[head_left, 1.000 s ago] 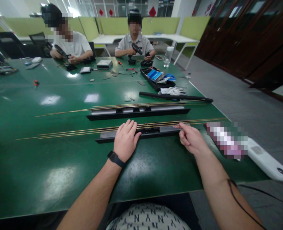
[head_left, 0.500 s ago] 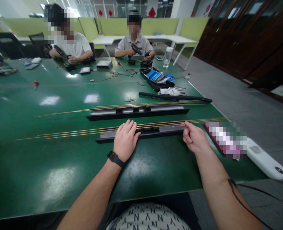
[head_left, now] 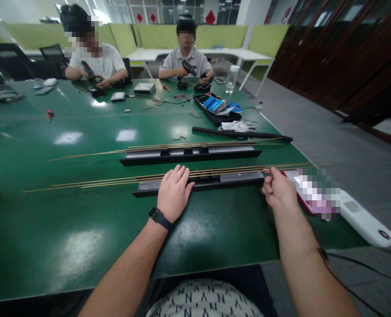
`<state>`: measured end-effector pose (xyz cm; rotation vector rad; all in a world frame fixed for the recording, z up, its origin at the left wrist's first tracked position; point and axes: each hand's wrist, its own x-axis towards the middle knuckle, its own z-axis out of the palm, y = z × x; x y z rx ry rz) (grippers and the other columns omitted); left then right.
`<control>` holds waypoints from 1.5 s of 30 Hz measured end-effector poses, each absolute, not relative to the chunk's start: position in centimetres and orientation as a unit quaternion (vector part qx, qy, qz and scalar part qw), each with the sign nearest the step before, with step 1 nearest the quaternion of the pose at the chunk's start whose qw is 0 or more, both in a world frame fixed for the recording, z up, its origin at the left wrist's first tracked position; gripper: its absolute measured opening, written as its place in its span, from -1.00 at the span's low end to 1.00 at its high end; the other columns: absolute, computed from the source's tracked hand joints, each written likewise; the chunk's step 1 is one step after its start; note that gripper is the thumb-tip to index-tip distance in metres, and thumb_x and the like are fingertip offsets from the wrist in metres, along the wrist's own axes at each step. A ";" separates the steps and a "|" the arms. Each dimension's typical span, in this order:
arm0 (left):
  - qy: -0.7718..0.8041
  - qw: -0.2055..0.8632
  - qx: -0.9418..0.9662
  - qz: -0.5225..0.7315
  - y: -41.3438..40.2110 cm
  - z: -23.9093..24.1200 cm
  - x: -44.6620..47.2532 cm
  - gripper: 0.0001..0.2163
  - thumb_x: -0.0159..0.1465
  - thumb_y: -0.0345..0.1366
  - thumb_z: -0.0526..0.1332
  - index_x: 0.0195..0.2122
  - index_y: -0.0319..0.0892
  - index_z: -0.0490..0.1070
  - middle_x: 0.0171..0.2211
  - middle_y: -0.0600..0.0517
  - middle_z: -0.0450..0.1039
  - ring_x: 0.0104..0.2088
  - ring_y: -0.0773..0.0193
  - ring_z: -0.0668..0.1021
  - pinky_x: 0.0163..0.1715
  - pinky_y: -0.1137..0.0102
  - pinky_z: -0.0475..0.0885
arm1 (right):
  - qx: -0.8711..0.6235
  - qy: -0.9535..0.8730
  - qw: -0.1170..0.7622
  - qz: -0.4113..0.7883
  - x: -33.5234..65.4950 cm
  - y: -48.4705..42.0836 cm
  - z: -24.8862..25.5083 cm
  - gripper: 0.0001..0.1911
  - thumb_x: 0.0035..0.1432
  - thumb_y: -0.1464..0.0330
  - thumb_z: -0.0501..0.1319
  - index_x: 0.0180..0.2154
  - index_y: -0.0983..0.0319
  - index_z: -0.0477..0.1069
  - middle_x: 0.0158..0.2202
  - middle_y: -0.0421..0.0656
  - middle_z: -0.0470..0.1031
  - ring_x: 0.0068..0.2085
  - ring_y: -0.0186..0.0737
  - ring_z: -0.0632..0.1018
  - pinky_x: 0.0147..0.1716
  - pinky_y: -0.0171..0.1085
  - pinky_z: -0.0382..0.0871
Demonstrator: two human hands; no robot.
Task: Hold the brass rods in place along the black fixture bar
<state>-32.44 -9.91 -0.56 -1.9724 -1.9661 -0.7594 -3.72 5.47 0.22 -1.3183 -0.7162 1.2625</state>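
Rods (head_left: 228, 170) lie under flat left fingers (head_left: 178, 175), right fingers (head_left: 268, 184) pinching one; shirt (head_left: 205, 301) reads "NY"

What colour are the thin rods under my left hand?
Brassy gold; the thin rods show best in the head view.

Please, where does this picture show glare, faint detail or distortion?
In the head view, glare whitens patches of the green table; also in the head view, the gold rods look faint at their right ends, and the dark cabinets lean steeply, likely from lens distortion.
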 end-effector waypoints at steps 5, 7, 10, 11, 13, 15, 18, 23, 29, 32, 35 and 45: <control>-0.673 0.131 -0.678 -0.265 -9.9 -0.7 -32.4 -0.63 0.44 -0.21 0.16 0.21 -0.23 0.39 0.22 -0.18 0.46 0.30 -0.04 0.42 0.30 0.04 0.30 | -0.563 -0.304 0.556 0.530 -3.8 5.4 0.2 -0.82 0.26 0.30 0.25 -0.38 0.24 0.46 -0.70 -0.33 0.29 -0.81 -0.51 0.13 -0.86 -0.46 -0.09; -0.673 0.131 -0.678 -0.266 -9.9 -0.6 -32.4 -0.63 0.44 -0.21 0.16 0.21 -0.24 0.39 0.21 -0.18 0.47 0.29 -0.04 0.43 0.30 0.04 0.31 | -0.559 -0.318 0.550 0.533 -4.0 5.2 0.1 -0.82 0.24 0.29 0.28 -0.39 0.24 0.45 -0.70 -0.33 0.30 -0.81 -0.50 0.13 -0.86 -0.46 -0.09; -0.673 0.128 -0.678 -0.265 -9.9 -0.5 -32.4 -0.63 0.44 -0.21 0.16 0.21 -0.23 0.40 0.21 -0.19 0.47 0.29 -0.04 0.43 0.29 0.04 0.32 | -0.531 -0.353 0.525 0.564 -4.3 4.7 -0.1 -0.79 0.19 0.25 0.34 -0.38 0.25 0.46 -0.70 -0.31 0.31 -0.81 -0.51 0.12 -0.85 -0.45 -0.09; -0.674 0.128 -0.678 -0.264 -9.9 -0.5 -32.4 -0.63 0.44 -0.21 0.15 0.21 -0.23 0.40 0.21 -0.19 0.47 0.29 -0.04 0.43 0.29 0.04 0.32 | -0.518 -0.365 0.511 0.581 -4.4 4.6 -0.1 -0.78 0.17 0.23 0.36 -0.37 0.26 0.47 -0.70 -0.31 0.31 -0.81 -0.51 0.12 -0.85 -0.45 -0.09; -0.674 0.130 -0.678 -0.262 -9.9 -0.5 -32.4 -0.63 0.44 -0.20 0.15 0.21 -0.24 0.40 0.21 -0.19 0.47 0.29 -0.04 0.43 0.29 0.05 0.32 | -0.492 -0.386 0.481 0.614 -4.7 4.3 -0.2 -0.75 0.15 0.21 0.38 -0.34 0.28 0.49 -0.71 -0.30 0.32 -0.81 -0.51 0.13 -0.84 -0.45 -0.09; -0.675 0.133 -0.678 -0.259 -9.9 -0.4 -32.4 -0.62 0.44 -0.20 0.15 0.21 -0.25 0.39 0.21 -0.18 0.47 0.29 -0.04 0.43 0.29 0.05 0.32 | -0.475 -0.403 0.458 0.635 -5.0 4.0 -0.3 -0.72 0.14 0.20 0.39 -0.31 0.30 0.52 -0.71 -0.29 0.33 -0.81 -0.51 0.13 -0.83 -0.45 -0.10; -0.675 0.134 -0.679 -0.256 -10.0 -0.4 -32.4 -0.62 0.44 -0.20 0.15 0.21 -0.25 0.39 0.21 -0.17 0.47 0.28 -0.04 0.43 0.29 0.05 0.32 | -0.462 -0.420 0.435 0.650 -5.2 3.8 -0.4 -0.70 0.13 0.18 0.40 -0.30 0.31 0.52 -0.72 -0.29 0.32 -0.81 -0.50 0.11 -0.83 -0.45 -0.12; -0.677 0.133 -0.678 -0.254 -10.0 -0.4 -32.3 -0.62 0.44 -0.21 0.16 0.21 -0.26 0.39 0.22 -0.17 0.47 0.29 -0.04 0.43 0.30 0.07 0.31 | -0.454 -0.429 0.415 0.661 -5.4 3.7 -0.4 -0.69 0.15 0.16 0.39 -0.27 0.30 0.52 -0.73 -0.30 0.32 -0.81 -0.49 0.10 -0.82 -0.44 -0.14; -0.676 0.131 -0.678 -0.256 -10.0 -0.4 -32.3 -0.62 0.44 -0.20 0.16 0.21 -0.26 0.39 0.22 -0.17 0.46 0.29 -0.04 0.43 0.30 0.06 0.31 | -0.453 -0.432 0.409 0.664 -5.5 3.5 -0.3 -0.68 0.14 0.16 0.39 -0.25 0.30 0.53 -0.73 -0.31 0.32 -0.81 -0.49 0.08 -0.82 -0.43 -0.14; -0.675 0.130 -0.679 -0.258 -10.0 -0.4 -32.4 -0.63 0.45 -0.20 0.15 0.21 -0.24 0.39 0.22 -0.17 0.46 0.30 -0.05 0.42 0.30 0.04 0.31 | -0.452 -0.434 0.405 0.666 -5.7 3.4 -0.3 -0.67 0.15 0.16 0.39 -0.25 0.31 0.53 -0.73 -0.30 0.31 -0.81 -0.50 0.08 -0.82 -0.44 -0.14; -0.675 0.130 -0.679 -0.258 -10.0 -0.4 -32.4 -0.63 0.45 -0.20 0.14 0.22 -0.23 0.38 0.23 -0.17 0.45 0.30 -0.05 0.42 0.30 0.04 0.31 | -0.447 -0.435 0.402 0.670 -5.7 3.4 -0.3 -0.66 0.14 0.15 0.40 -0.24 0.31 0.53 -0.73 -0.31 0.32 -0.81 -0.50 0.08 -0.83 -0.44 -0.13; -0.673 0.125 -0.679 -0.265 -9.9 -0.4 -32.4 -0.62 0.45 -0.20 0.13 0.24 -0.19 0.38 0.22 -0.17 0.46 0.30 -0.05 0.42 0.29 0.02 0.31 | -0.435 -0.443 0.385 0.683 -5.7 3.5 -0.6 -0.63 0.12 0.12 0.42 -0.21 0.29 0.54 -0.72 -0.31 0.35 -0.81 -0.50 0.10 -0.83 -0.46 -0.11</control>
